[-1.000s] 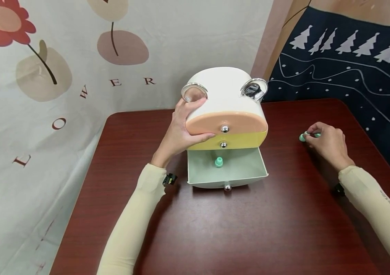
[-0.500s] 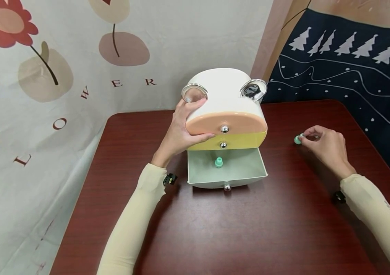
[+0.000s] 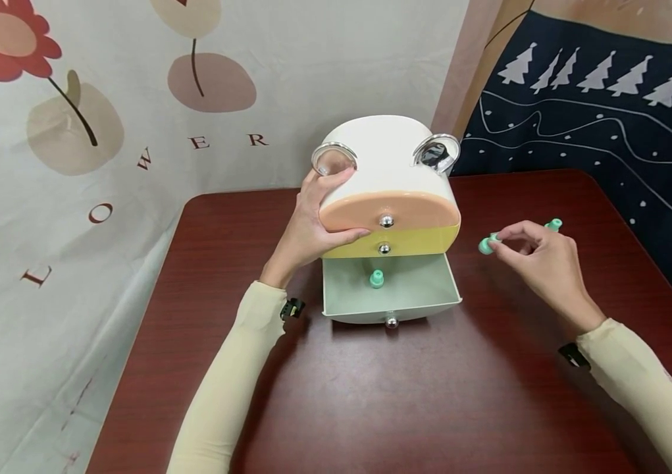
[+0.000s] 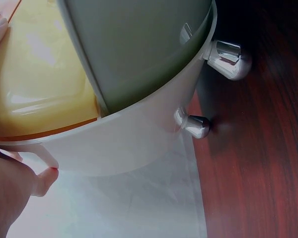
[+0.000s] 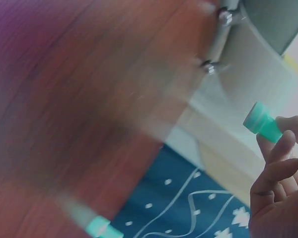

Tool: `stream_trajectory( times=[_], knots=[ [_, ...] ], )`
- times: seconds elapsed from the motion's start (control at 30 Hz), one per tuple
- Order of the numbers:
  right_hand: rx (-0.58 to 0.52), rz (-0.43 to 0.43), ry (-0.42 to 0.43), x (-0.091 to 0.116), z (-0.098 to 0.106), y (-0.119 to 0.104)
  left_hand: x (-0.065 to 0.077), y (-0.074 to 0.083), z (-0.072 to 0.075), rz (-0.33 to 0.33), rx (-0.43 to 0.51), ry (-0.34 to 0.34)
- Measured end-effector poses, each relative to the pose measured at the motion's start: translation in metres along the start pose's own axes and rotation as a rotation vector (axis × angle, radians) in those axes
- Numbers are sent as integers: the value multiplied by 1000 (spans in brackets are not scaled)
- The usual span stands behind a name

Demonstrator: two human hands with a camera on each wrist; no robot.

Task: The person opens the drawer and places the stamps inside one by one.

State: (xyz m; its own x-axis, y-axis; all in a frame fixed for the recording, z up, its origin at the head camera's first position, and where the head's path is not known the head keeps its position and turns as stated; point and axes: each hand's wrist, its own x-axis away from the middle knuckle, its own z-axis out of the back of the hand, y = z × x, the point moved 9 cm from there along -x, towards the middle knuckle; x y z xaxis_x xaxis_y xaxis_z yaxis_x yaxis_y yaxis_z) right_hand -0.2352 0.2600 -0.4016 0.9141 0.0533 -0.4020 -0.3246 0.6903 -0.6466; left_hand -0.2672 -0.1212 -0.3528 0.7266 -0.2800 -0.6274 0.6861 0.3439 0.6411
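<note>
A small white drawer cabinet (image 3: 386, 148) with a peach top drawer (image 3: 353, 214) and a yellow drawer (image 3: 418, 243) stands on the table. Its grey-green bottom drawer (image 3: 418, 295) is pulled out, with a small green stepped cylinder (image 3: 376, 279) upright inside. My left hand (image 3: 306, 227) grips the cabinet's left side, thumb across the front. To the right, above the table, my right hand (image 3: 545, 266) pinches a second small green cylinder (image 5: 264, 123) between thumb and fingers. A third green cylinder (image 3: 555, 224) shows behind that hand, partly covered by it in the head view.
Two silver-rimmed round pieces (image 3: 438, 155) stick up from the cabinet top. Silver knobs (image 3: 391, 322) project from the drawer fronts. The dark red table (image 3: 336, 408) meets a pale flower-print cloth (image 3: 134, 85) behind and a navy tree-print cloth (image 3: 620, 131) at right.
My right hand has picked a green cylinder off the table and carried it left toward the cabinet, uncovering the one behind. The left hand stays on the cabinet.
</note>
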Motion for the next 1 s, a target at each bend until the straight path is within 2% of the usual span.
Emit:
stream_trajectory(
  times=[0.47,0.67,1.0],
  knots=[
    [-61,192,-40,13,-26,-60,-4,-1,-1,22,5,-5],
    [-82,233,-92,14,-46,-76,-2,-1,1,30,-3,4],
    [-47,392,-163,15,-85,-101,-1,-2,1,20,19,6]
  ],
)
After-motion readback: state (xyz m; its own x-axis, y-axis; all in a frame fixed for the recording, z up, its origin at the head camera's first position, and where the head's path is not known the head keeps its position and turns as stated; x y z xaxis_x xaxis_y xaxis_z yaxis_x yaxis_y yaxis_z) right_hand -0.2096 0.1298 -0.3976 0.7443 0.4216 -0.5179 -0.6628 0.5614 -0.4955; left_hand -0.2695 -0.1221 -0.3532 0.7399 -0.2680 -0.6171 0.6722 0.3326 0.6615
